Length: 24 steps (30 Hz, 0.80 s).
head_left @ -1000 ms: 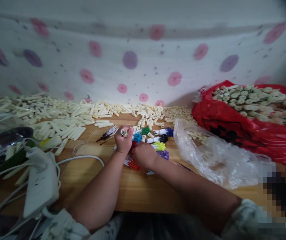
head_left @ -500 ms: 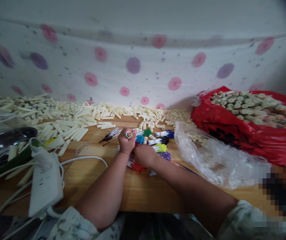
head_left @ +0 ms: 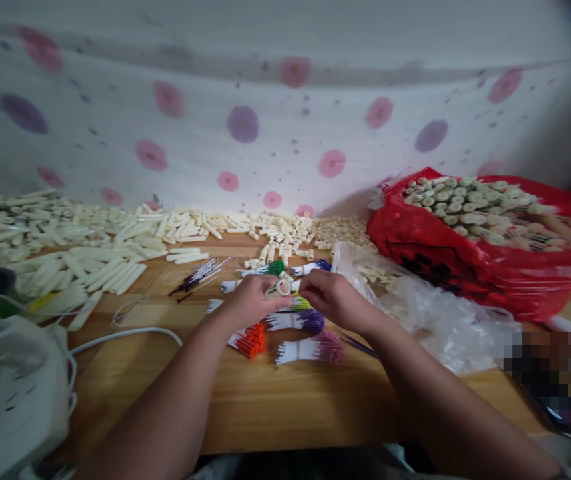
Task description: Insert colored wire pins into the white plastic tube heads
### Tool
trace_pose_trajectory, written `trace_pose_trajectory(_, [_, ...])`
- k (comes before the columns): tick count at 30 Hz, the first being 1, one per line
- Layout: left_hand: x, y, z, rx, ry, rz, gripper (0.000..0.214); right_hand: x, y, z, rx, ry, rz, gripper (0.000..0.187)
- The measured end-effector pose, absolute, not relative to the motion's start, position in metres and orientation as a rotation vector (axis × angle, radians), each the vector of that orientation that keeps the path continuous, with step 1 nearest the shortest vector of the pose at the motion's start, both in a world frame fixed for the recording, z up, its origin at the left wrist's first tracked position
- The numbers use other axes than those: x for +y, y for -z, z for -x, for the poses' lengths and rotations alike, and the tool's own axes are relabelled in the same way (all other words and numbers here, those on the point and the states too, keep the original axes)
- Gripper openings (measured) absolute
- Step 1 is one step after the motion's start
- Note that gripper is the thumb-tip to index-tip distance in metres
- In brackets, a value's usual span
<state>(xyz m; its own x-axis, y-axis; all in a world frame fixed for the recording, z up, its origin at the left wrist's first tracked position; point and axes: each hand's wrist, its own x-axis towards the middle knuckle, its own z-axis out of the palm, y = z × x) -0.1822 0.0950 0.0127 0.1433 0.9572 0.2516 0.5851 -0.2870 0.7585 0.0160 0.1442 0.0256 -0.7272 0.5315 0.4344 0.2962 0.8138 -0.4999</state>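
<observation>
My left hand point(head_left: 248, 303) is closed round a short cream plastic tube point(head_left: 280, 289) with dark marks; its round open end faces right, with a spot of red inside. Just right of that end, the fingers of my right hand point(head_left: 332, 299) are pinched together; what they hold, if anything, cannot be made out. Bundles of thin white sticks with coloured ends, like pen refills, lie around and below the hands: an orange bundle point(head_left: 250, 340), a purple bundle point(head_left: 308, 321), a pink bundle point(head_left: 310, 349), a green bundle point(head_left: 271, 269) and a blue bundle point(head_left: 315, 267).
Long cream tubes point(head_left: 55, 227) are heaped at the back left, short cream pieces point(head_left: 285, 237) at the back middle. A red plastic bag point(head_left: 415, 260) full of cream tubes stands right, behind a clear bag point(head_left: 435, 320). A white power strip point(head_left: 25, 400) and cable point(head_left: 130, 335) lie left.
My left hand has tipped the tube over to the right. My right hand has moved from above the red and orange ends to the tube's open end. The camera view has shifted right.
</observation>
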Motion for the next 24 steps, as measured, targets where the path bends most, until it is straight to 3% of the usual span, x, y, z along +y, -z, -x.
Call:
trace_pose_trajectory(3, [0.091, -0.016, 0.175, 1.523, -1.006, -1.859, 0.017, 0.148, -0.016, -0.017, -2.095, -0.950, 0.577, 0.006])
trace_pose_trajectory(6, [0.090, -0.015, 0.172, 1.507, -1.068, -1.806, 0.017, 0.150, -0.010, -0.019, -1.714, -1.399, 0.511, 0.022])
trace_pose_trajectory(9, [0.092, -0.014, 0.170, 1.400, -1.153, -1.798, 0.016, 0.148, -0.011, -0.021, -1.522, -1.561, 0.521, 0.022])
trace_pose_trajectory(18, [0.093, -0.014, 0.159, 1.302, -1.335, -2.033, 0.014, 0.134, -0.007, -0.012, -1.421, -1.490, 0.545, 0.017])
trace_pose_trajectory(24, [0.094, -0.010, 0.158, 1.328, -1.450, -2.220, 0.007, 0.126, -0.011, -0.013, -1.634, -0.979, 0.622, 0.006])
